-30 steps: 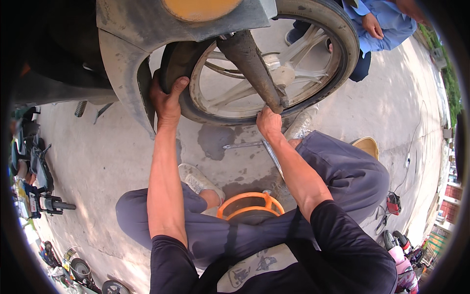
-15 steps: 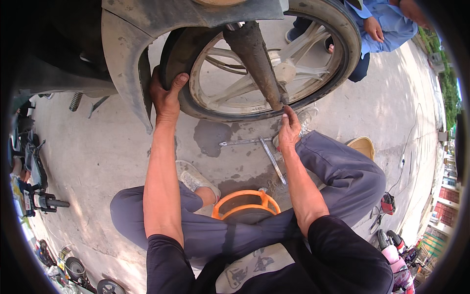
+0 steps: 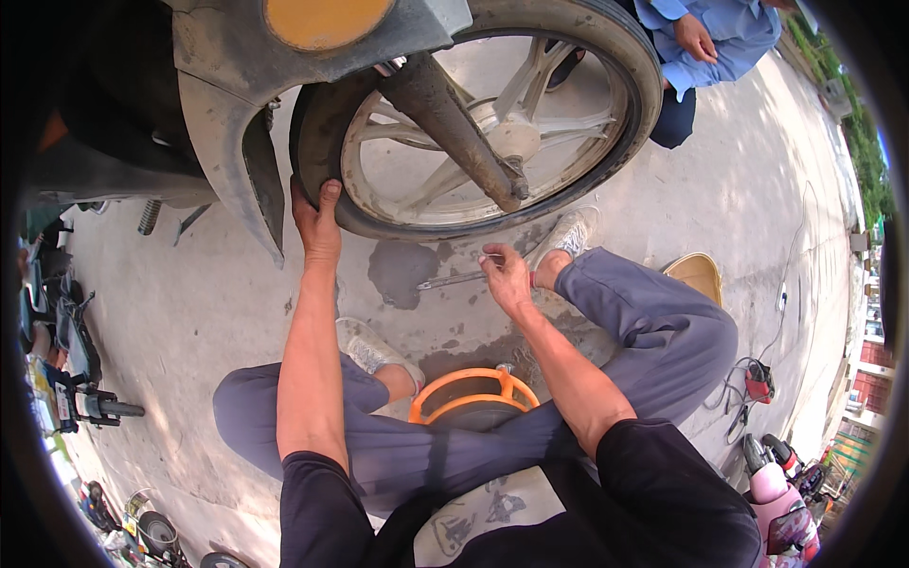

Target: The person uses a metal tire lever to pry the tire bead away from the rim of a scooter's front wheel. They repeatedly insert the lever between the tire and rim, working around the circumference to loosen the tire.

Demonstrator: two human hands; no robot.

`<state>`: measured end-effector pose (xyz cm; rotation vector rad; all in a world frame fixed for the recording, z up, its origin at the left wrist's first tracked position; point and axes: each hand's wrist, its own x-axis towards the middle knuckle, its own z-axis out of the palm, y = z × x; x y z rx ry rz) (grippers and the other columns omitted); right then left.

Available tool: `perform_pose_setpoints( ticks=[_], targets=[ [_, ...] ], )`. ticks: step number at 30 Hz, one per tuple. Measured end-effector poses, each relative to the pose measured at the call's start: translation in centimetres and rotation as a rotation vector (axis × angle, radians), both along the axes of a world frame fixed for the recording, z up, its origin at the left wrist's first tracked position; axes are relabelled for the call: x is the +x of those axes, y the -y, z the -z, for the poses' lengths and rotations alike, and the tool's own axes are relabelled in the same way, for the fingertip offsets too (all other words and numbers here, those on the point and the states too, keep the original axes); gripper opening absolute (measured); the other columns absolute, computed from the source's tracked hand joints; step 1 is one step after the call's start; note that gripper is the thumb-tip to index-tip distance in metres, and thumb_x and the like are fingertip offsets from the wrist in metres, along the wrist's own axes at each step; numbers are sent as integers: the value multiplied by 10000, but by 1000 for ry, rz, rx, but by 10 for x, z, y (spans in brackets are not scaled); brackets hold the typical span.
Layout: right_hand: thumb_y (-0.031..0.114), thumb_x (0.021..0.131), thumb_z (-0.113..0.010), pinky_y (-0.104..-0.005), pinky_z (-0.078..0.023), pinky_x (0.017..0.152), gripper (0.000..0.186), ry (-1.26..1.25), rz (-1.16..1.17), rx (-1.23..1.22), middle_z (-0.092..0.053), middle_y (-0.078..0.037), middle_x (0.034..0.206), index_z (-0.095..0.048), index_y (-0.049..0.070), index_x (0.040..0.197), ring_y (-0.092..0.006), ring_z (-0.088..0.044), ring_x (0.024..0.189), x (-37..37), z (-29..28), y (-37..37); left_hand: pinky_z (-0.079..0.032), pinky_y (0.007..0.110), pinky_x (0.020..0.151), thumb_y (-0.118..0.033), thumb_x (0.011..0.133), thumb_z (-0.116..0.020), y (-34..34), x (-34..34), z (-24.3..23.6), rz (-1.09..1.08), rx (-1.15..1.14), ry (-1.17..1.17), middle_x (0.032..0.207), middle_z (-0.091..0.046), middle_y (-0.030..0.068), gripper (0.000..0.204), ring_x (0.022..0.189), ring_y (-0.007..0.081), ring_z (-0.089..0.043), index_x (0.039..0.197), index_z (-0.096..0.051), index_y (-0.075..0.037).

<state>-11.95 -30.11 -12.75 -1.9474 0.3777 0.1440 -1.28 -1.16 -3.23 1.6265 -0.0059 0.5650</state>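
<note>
My left hand (image 3: 317,227) grips the left lower edge of a black tyre (image 3: 317,142), thumb on the near side and fingers wrapped behind. The tyre is on a motorbike's front wheel with pale cast spokes (image 3: 568,128). A grimy fork leg (image 3: 454,128) slants across the wheel, its lower end by the hub. My right hand (image 3: 508,279) is below the wheel, clear of the fork, with fingers curled together; any small thing in them is too small to name. Beneath that hand, a slim metal tool (image 3: 450,280) lies on the ground, partly covered.
A grey fender (image 3: 222,104) juts down left of the wheel. An orange-rimmed stool (image 3: 459,383) stands between my legs. To the right are a tan bowl-like container (image 3: 696,275) and a red object with a cable (image 3: 757,381). A person in a blue shirt (image 3: 724,43) is beyond the wheel.
My right hand has left the fork's lower end and come down and left over the tool. The second metal tool is now out of sight. My left hand stays on the tyre.
</note>
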Motion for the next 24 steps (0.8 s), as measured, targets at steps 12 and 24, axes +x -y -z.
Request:
perform_pose_setpoints(
  ticks=[12,24],
  targets=[
    [288,782,-785,-371,-428,1009,820,238,231,81,-552,-229,1246,-312,-59,1355,-315,-563,1146,142,-50,180,-491,344,891,-233,846,-670,132,-150,156,430,502,-1015,1061,-678,180,394,1014,299,-653,1160,-598,-6],
    [168,685,-753,-434,-492,869,844,663,-273,-977,-553,-186,1209,-318,65,1401,-368,-597,1063,143,-301,132,-508,380,888,-133,885,-616,225,-92,-1,775,386,-619,1105,-655,166,440,1001,277,-657,1285,-491,0]
  ],
)
